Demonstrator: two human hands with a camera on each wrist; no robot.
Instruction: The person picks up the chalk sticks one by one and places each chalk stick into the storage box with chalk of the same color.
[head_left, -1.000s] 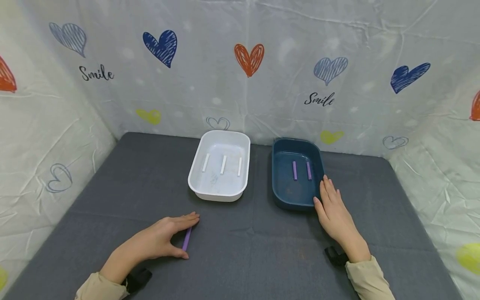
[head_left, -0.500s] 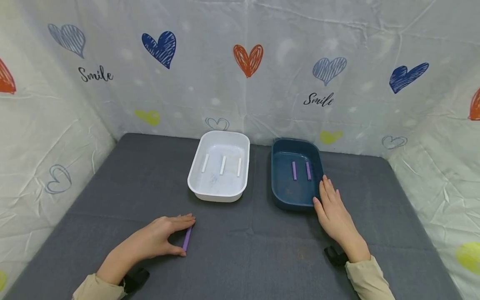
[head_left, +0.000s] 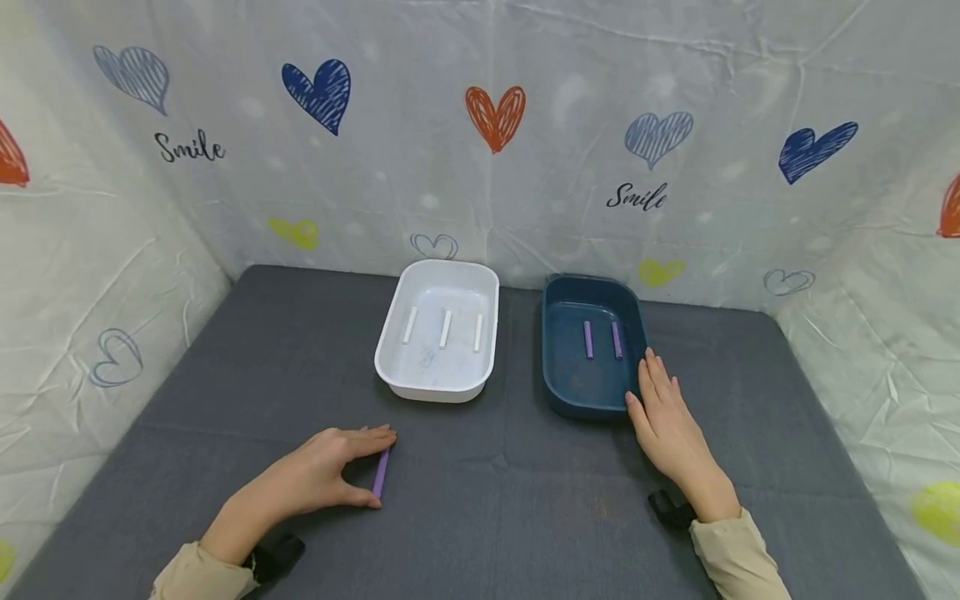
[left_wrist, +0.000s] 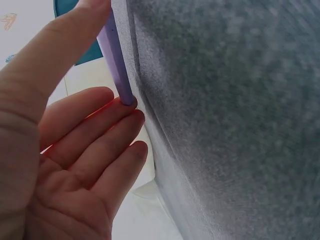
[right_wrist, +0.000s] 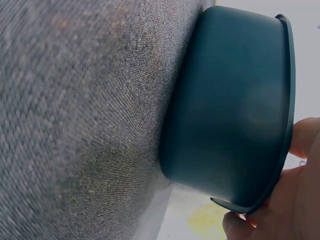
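My left hand (head_left: 322,471) holds a purple chalk stick (head_left: 381,475) lengthwise, thumb at its near end and fingertips at its far end, low over the dark grey cloth. In the left wrist view the chalk (left_wrist: 116,62) slants between the thumb and the other fingers. My right hand (head_left: 675,429) rests against the right side of a dark blue tub (head_left: 558,387), its fingers nearly straight along the rim. In the right wrist view the fingers touch the rim of the tub (right_wrist: 227,105). Two purple chalk sticks (head_left: 588,340) lie inside that tub.
Left of the blue tub stands a white tub (head_left: 386,358) with three white chalk sticks (head_left: 446,330) in it. Both tubs sit toward the back of the cloth-covered table (head_left: 480,533), near a pale curtain (head_left: 420,100) printed with hearts.
My left hand drifts slightly left, then back to the right, and the purple chalk shifts a little right with it. The right hand and both tubs keep their places.
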